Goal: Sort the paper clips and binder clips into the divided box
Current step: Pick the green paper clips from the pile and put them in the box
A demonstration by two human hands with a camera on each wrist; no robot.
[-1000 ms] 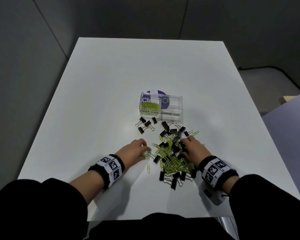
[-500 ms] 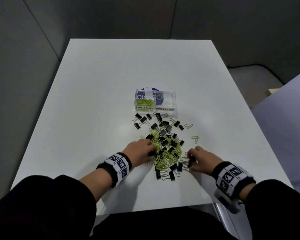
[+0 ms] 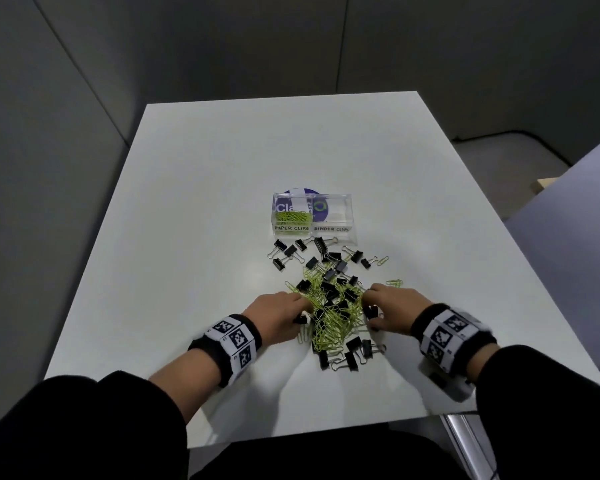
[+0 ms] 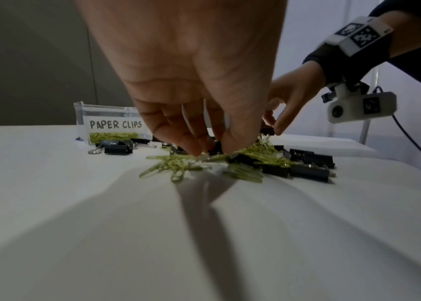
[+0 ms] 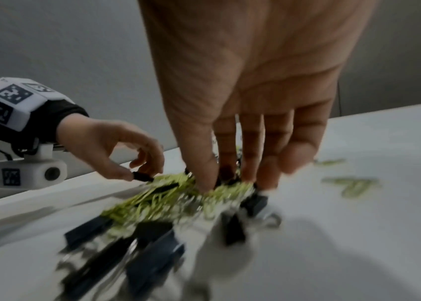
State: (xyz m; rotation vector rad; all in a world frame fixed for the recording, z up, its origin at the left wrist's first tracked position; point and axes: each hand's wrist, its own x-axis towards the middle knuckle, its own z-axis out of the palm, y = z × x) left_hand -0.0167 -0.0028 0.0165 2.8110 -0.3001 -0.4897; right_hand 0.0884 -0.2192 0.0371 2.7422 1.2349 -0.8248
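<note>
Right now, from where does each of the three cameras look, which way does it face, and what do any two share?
Head: above, facing forward and down at the white table, divided box, clip pile; both forearms show.
Left wrist: low behind the left hand, facing the box; right hand opposite.
Right wrist: low behind the right hand, blurred; left hand opposite.
All three share the pile and both hands.
</note>
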